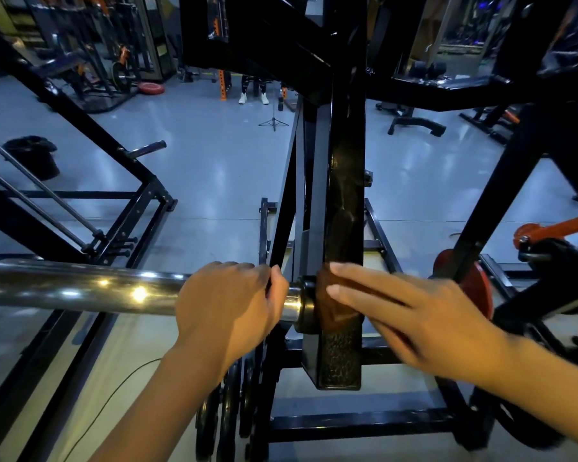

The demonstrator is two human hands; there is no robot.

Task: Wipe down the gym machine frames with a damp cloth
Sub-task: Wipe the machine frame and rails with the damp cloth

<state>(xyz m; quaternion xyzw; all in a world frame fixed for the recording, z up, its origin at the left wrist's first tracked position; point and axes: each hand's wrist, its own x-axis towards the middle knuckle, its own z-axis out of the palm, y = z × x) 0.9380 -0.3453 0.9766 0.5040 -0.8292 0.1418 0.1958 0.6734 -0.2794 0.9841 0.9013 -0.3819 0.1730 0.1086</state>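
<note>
A black square frame beam (346, 181) of the gym machine runs from the top of the view down to its cut end near the middle bottom. My right hand (414, 315) lies across it with straight fingers, pressing a brown cloth (331, 305) flat against the beam's face. The beam above the cloth looks wet and streaked. A chrome weight sleeve (80, 285) sticks out to the left from the beam. My left hand (227, 305) grips this sleeve close to its black collar, fingers curled over the top.
Black weight plates (227, 425) stand on edge below my left forearm. A red plate (474, 288) sits behind my right hand. More black machine frames cross left and right. A dark bin (34, 155) stands at the left. A person's legs and a tripod (273, 118) are far back.
</note>
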